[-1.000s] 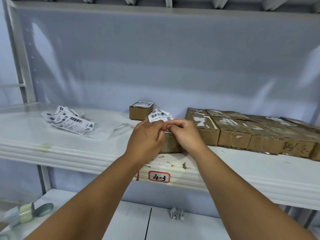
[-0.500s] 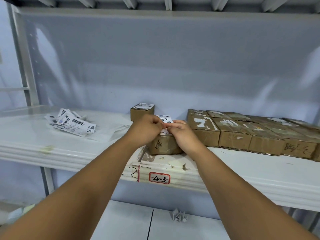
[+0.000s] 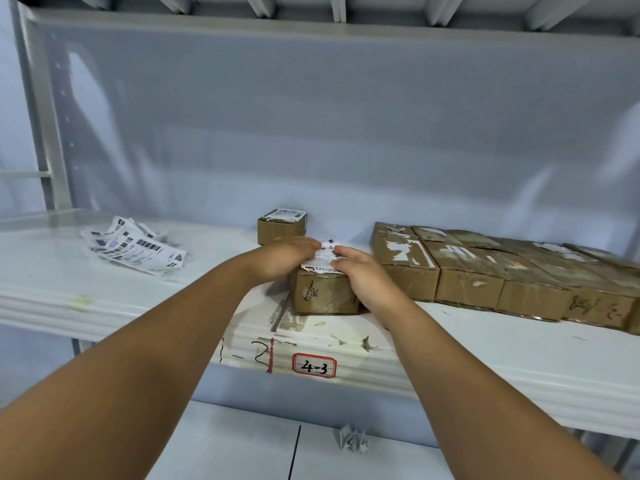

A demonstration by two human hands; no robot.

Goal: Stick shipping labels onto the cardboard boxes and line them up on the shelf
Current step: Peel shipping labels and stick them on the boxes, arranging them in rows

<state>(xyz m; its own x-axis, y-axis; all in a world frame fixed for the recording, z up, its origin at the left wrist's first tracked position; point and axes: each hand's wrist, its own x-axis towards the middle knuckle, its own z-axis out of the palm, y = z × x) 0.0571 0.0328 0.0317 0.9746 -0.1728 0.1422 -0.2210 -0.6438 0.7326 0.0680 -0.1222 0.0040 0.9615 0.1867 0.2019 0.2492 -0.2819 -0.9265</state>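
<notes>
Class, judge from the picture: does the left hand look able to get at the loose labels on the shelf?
Probably yes: the loose labels lie on the shelf to the left of the left hand, with nothing standing between them.

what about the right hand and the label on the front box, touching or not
Touching. The head view shows the right hand with its fingertips lying on the label, pressing it onto the cardboard box; no gap shows.
</notes>
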